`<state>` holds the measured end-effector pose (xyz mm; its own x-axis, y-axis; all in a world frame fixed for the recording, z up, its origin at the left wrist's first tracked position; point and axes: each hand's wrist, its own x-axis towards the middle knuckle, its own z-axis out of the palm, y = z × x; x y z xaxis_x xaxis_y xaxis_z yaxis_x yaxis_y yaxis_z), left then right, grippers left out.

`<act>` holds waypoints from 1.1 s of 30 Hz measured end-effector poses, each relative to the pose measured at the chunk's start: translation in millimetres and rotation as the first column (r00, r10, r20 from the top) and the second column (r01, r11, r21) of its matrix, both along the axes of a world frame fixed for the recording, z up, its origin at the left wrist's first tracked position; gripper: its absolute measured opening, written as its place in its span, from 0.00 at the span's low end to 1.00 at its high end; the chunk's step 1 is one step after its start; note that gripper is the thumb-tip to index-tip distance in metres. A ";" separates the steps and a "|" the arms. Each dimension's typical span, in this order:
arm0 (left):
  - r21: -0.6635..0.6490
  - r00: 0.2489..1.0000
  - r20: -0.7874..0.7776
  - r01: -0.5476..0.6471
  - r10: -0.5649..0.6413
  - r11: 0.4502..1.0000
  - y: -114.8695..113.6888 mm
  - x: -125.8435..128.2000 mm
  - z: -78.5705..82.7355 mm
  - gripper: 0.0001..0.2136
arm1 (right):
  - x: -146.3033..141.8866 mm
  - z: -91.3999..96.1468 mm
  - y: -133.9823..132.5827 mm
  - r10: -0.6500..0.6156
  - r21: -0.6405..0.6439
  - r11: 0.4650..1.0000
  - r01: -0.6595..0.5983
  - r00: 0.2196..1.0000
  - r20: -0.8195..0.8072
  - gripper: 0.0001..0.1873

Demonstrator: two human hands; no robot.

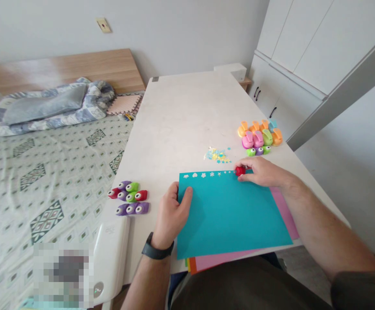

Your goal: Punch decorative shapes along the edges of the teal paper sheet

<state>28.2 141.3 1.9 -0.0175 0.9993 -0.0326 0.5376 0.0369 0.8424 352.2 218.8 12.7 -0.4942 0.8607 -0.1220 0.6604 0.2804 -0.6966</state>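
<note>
Fingers (pixel 249 166) of the right hand (pixel 264 172) closed around a small red punch (pixel 240 171), which sits on the far edge of the teal sheet (pixel 229 211), toward its right corner. Left hand (pixel 171 215) pinches the sheet's near-left edge, thumb flat on top, other fingers curled at the edge.

Risk, as a judgement: if the left hand eases off, the sheet could slide on the coloured sheets (pixel 286 211) beneath and the punch would bite crooked or out of line. Pressing off-centre could tear the edge.

Teal sheet: flat, uncreased, top of the stack, at the near edge of the white table (pixel 181 116), overhanging it slightly. Row of small cut-out shapes (pixel 203 175) runs along its far edge, ending beside the punch. Paper scraps (pixel 218 155) lie just beyond; more punches (pixel 260 135) well apart to the right.
</note>
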 end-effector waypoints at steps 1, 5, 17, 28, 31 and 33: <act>-0.001 1.000 -0.001 -0.002 0.002 1.000 0.0 0.0 -0.1 0.13 | -0.2 -0.9 0.2 -0.001 -0.003 1.000 0.001 1.000 0.000 0.11; -0.009 1.000 0.001 -0.008 0.008 1.000 -0.4 0.2 0.5 0.13 | -1.8 -3.6 0.8 -0.007 0.008 1.000 0.007 1.000 0.009 0.12; -0.012 1.000 0.016 -0.005 0.005 1.000 -1.0 0.0 0.4 0.13 | -2.7 -10.1 2.8 -0.002 0.012 1.000 0.001 1.000 0.021 0.11; 0.002 1.000 0.007 -0.007 0.007 1.000 0.0 0.4 0.8 0.13 | -4.7 -9.8 2.6 -0.001 0.026 1.000 0.001 1.000 0.028 0.11; 0.003 1.000 0.020 -0.005 0.005 1.000 0.1 0.1 -0.1 0.13 | -3.5 -8.4 2.3 0.020 0.040 0.999 -0.021 0.999 0.031 0.12; 0.004 0.999 0.035 -0.004 0.004 1.000 0.3 -0.1 -1.0 0.13 | -2.5 -6.3 1.7 0.033 0.049 0.998 -0.034 0.999 0.022 0.13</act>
<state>28.1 141.6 1.0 -0.0208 0.9994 -0.0290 0.5079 0.0355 0.8607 349.7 220.6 6.4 -0.5207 0.8489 -0.0909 0.6646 0.3362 -0.6673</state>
